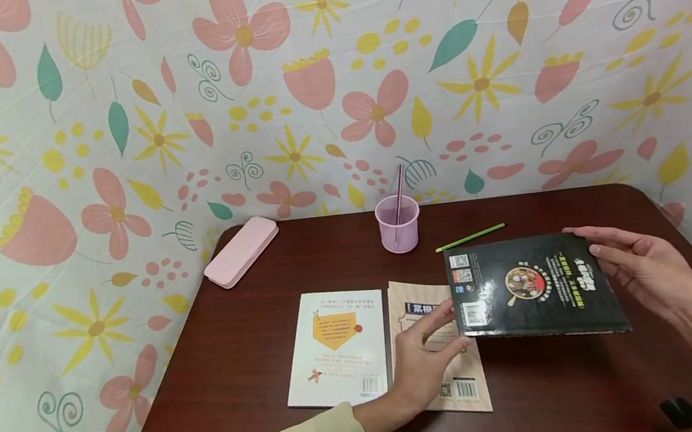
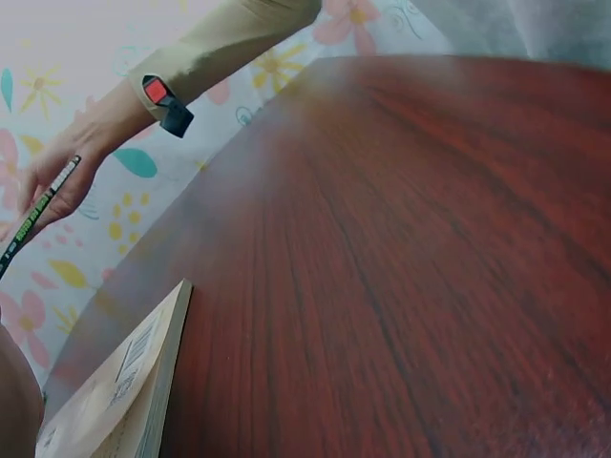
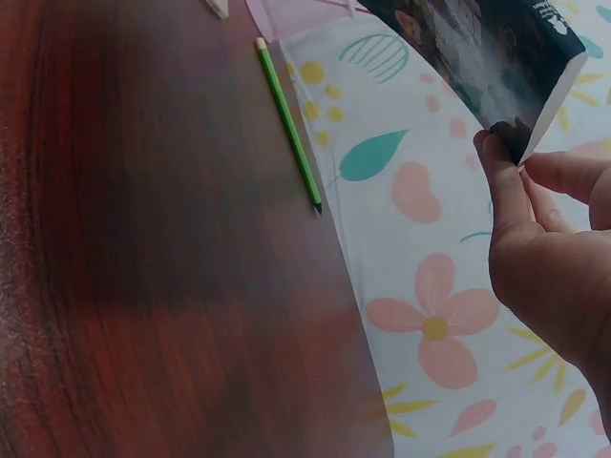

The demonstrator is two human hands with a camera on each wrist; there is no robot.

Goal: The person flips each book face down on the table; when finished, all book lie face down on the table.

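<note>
Books number three: a black book (image 1: 534, 288) pinched at its edges by left hand (image 1: 427, 362) and right hand (image 1: 639, 269), above the tan book (image 1: 441, 368) beside a white book (image 1: 337, 347), with one green pencil (image 1: 470, 237) behind.

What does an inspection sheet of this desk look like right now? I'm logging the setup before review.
Surface: dark wooden table, bare at the front.
Job's things: black book held above the table by both hands; white book and tan book lie flat side by side.
Clutter: pink case, pink cup with a straw, green pencil.
Grippers: left hand and right hand grip opposite edges of the black book.
Cables: nothing seen.
Surroundings: floral cloth.
</note>
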